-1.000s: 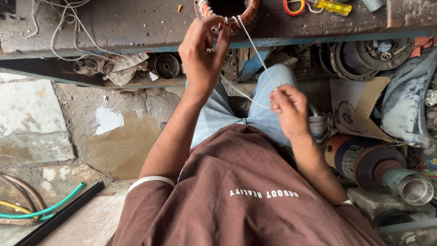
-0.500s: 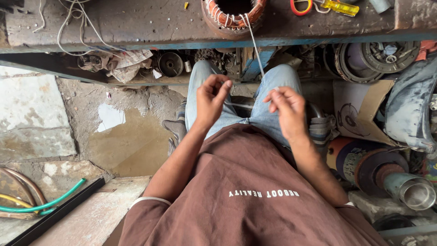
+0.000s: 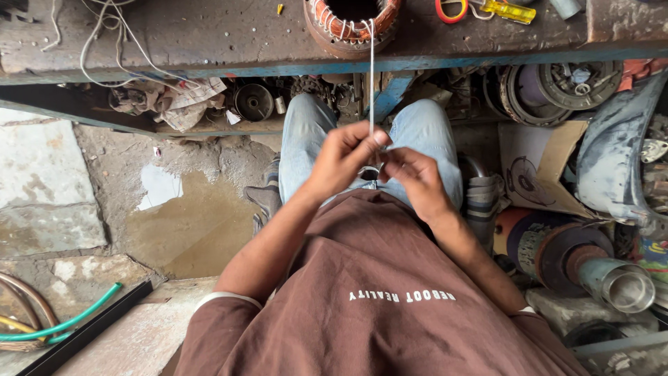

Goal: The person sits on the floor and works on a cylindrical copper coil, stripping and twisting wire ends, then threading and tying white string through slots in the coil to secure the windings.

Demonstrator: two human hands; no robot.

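Observation:
A thin white string (image 3: pixel 371 76) runs taut from a copper-wound motor stator (image 3: pixel 351 21) on the workbench down to my hands. My left hand (image 3: pixel 342 157) pinches the string at its lower end, fingers closed on it. Touching it from the right, my right hand (image 3: pixel 410 178) has its fingers curled at the same spot on the string. Both hands hover above my knees in light blue jeans (image 3: pixel 424 129), in front of my brown shirt (image 3: pixel 390 292).
The worn metal workbench (image 3: pixel 209 42) carries loose white wires (image 3: pixel 111 31), a yellow-handled screwdriver (image 3: pixel 506 10) and a red ring (image 3: pixel 451 10). Motor parts and a cardboard box (image 3: pixel 550 167) crowd the right. A green hose (image 3: pixel 62 324) lies at the lower left by a puddle (image 3: pixel 191 230).
My left hand came down from the stator on the bench and met my right hand above my knees. The string now hangs straight down from the stator to both hands.

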